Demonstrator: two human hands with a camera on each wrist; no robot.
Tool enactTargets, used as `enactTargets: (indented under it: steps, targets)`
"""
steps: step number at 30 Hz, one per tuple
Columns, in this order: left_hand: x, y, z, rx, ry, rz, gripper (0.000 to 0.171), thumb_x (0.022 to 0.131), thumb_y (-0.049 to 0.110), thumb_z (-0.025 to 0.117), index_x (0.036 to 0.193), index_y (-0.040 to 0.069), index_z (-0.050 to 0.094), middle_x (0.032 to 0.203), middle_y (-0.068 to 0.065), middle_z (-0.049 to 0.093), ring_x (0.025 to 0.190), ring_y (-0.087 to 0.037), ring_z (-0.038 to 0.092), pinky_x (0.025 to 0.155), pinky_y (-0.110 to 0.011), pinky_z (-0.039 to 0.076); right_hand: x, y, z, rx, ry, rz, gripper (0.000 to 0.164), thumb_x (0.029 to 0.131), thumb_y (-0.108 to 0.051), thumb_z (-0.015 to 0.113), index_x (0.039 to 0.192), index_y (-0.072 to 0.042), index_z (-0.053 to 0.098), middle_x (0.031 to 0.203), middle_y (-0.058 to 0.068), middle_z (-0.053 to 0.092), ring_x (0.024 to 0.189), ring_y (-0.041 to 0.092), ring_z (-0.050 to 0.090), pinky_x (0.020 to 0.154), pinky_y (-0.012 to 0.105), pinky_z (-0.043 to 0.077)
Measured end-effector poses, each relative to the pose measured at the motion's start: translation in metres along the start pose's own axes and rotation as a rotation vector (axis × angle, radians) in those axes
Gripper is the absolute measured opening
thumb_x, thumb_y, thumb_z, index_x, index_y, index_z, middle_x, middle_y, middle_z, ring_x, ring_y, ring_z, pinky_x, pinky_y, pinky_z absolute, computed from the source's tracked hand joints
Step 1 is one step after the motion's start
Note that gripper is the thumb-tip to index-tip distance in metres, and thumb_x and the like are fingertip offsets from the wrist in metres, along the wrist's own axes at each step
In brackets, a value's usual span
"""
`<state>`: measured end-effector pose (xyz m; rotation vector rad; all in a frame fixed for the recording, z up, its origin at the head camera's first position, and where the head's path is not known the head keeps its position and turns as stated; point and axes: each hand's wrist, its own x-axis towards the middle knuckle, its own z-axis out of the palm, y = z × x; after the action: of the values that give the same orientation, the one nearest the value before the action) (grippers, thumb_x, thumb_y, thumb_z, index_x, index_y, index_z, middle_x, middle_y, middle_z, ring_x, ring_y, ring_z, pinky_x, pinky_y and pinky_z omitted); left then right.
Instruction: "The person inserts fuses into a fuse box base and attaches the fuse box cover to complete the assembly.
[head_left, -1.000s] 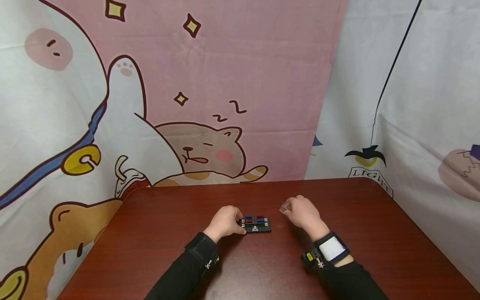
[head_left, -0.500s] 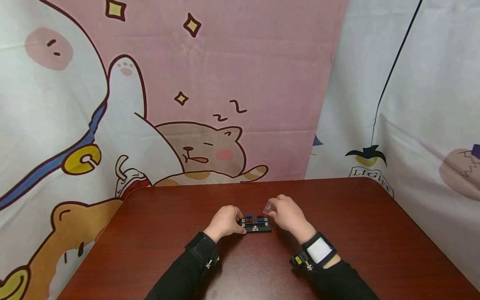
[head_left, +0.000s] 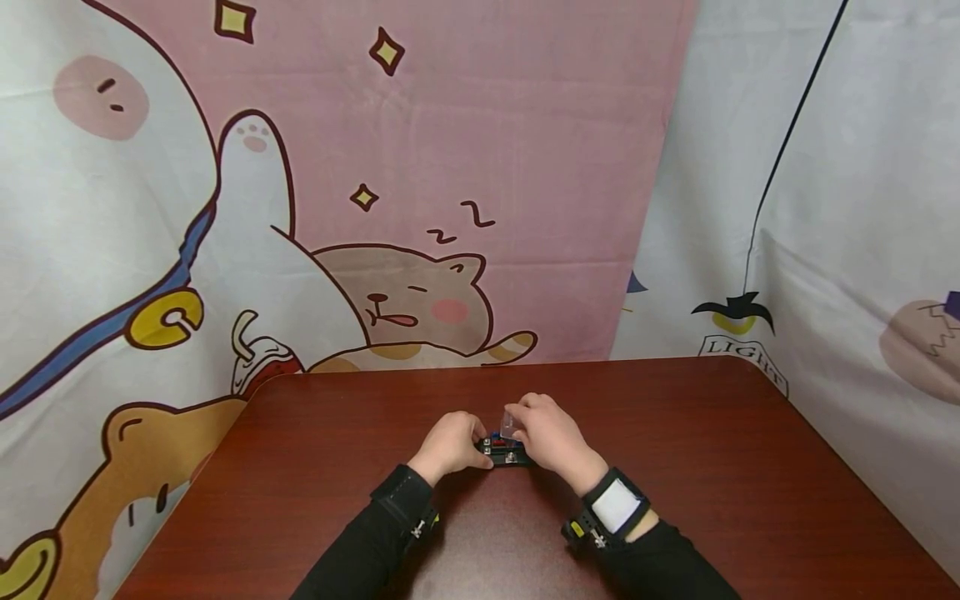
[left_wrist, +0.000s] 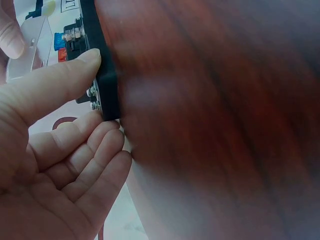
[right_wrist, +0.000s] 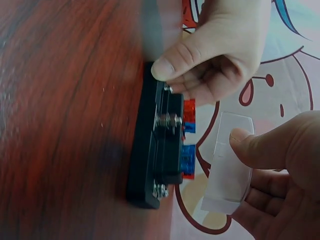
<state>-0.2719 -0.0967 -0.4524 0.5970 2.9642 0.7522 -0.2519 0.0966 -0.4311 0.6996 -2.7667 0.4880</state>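
A black fuse block (head_left: 502, 457) sits on the tabletop between both hands. Red and blue blade fuses (right_wrist: 188, 159) stand in its raised middle, and metal screw terminals (right_wrist: 169, 120) show along its side. My left hand (head_left: 447, 443) grips the block's left end, thumb on the near edge and fingers at the far side. Between thumb and fingers, my right hand (head_left: 553, 437) pinches a clear plastic cover (right_wrist: 227, 167). The cover is held just above the fuses, with a gap showing in the right wrist view. In the head view the right hand hides the block's right end.
The reddish-brown wooden table (head_left: 360, 533) extends around the hands to its far edge. Behind it hangs a cloth backdrop (head_left: 555, 208) printed with cartoon animals. Each wrist carries a strapped-on camera (head_left: 588, 529).
My right hand has travelled left with the clear cover, from beside the fuse block to over its right half. The left hand and the block have stayed in place.
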Motion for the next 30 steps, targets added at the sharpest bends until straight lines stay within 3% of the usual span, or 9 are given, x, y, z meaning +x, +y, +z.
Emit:
enactTargets:
  steps: [17,30]
  targets:
    - [0.001,0.000,-0.001,0.004,-0.003,0.019,0.031,0.064,0.022,0.094,0.082,0.009,0.072,0.075,0.002,0.065,0.068,-0.013,0.055,0.067,-0.033,0.047,0.003,-0.010,0.010,-0.039,0.007,-0.093,0.035,0.083,-0.010,0.079,0.118,-0.009,0.072,0.097,0.005,0.060,0.092,0.021,0.056,0.072,0.036,0.053]
    - [-0.001,0.002,-0.002,-0.004,-0.003,0.019,0.029,0.064,0.020,0.093,0.080,0.009,0.072,0.072,0.003,0.065,0.066,-0.012,0.054,0.064,-0.032,0.046,0.005,-0.010,0.015,-0.053,-0.017,-0.083,0.036,0.083,-0.011,0.079,0.119,-0.010,0.072,0.096,0.004,0.059,0.090,0.020,0.055,0.070,0.033,0.053]
